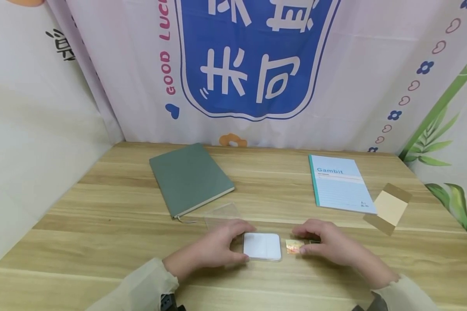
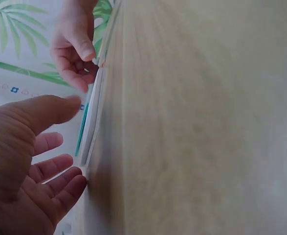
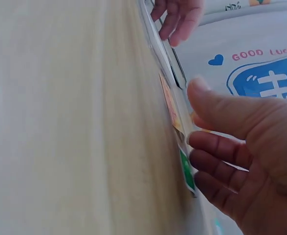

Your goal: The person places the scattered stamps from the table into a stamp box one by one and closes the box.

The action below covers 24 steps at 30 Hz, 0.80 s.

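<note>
A flat white rounded rectangle [image 1: 262,246] with a clear rim lies on the table between the hands. My left hand [image 1: 222,246] is at its left edge, thumb and fingers spread apart; in the left wrist view nothing is seen between them. Just right of the white piece lies a small shiny orange-gold card [image 1: 293,246]. My right hand [image 1: 331,244] is over the right side of this card, its thumb tip at the card's lower edge, fingers loosely bent. Below that hand a green piece [image 3: 187,169] shows in the right wrist view, partly hidden in the head view.
Behind the left hand lies a clear sheet [image 1: 219,212], next to a dark green notebook [image 1: 190,179] with a ribbon. A light blue Gambit notebook [image 1: 340,185] lies at back right, beside a beige and brown paper piece [image 1: 391,207]. Printed cloth [image 1: 140,86] hangs behind the table.
</note>
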{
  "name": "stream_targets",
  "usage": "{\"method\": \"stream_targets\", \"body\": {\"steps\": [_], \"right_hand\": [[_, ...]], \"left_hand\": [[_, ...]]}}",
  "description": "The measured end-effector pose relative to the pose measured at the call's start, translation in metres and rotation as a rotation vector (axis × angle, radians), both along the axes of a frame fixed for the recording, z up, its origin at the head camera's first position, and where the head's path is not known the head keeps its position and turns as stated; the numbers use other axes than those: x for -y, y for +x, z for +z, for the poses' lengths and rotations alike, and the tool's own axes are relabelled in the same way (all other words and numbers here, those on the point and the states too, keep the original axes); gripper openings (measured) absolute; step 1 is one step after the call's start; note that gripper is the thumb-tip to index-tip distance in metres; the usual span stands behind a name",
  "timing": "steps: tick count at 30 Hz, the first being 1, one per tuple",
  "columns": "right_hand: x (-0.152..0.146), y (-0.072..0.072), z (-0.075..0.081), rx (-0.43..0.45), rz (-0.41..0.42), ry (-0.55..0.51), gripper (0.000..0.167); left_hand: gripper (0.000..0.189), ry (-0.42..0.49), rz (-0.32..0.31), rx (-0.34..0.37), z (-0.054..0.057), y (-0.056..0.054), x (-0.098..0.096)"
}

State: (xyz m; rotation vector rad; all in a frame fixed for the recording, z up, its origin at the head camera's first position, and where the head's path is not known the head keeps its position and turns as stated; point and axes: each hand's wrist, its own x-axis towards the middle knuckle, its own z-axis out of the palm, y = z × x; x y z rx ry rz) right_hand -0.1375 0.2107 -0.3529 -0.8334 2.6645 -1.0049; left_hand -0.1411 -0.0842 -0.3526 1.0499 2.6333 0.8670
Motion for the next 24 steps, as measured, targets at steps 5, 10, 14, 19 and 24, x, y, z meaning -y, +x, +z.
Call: {"method": "stream_targets", "body": {"steps": [5,10,14,19,24], "right_hand": [[0.0,-0.002,-0.009,0.023,-0.053,-0.022,0.031],[0.0,-0.005,-0.014,0.046,-0.067,-0.052,0.025],[0.002,-0.007,-0.014,0.063,-0.082,-0.061,0.021],[0.004,-0.009,-0.014,0.088,-0.117,-0.057,0.017],[0.007,-0.011,-0.013,0.132,-0.151,-0.059,0.015]], "left_hand": [[0.053,-0.017,0.02,0.027,-0.003,0.001,-0.001],[0.051,-0.041,0.025,0.022,-0.006,0.0,-0.001],[0.049,-0.053,0.024,0.017,-0.006,-0.001,-0.001],[0.048,-0.06,0.025,0.013,-0.007,-0.002,-0.001],[0.048,-0.048,0.033,0.021,-0.008,-0.002,-0.002]]}}
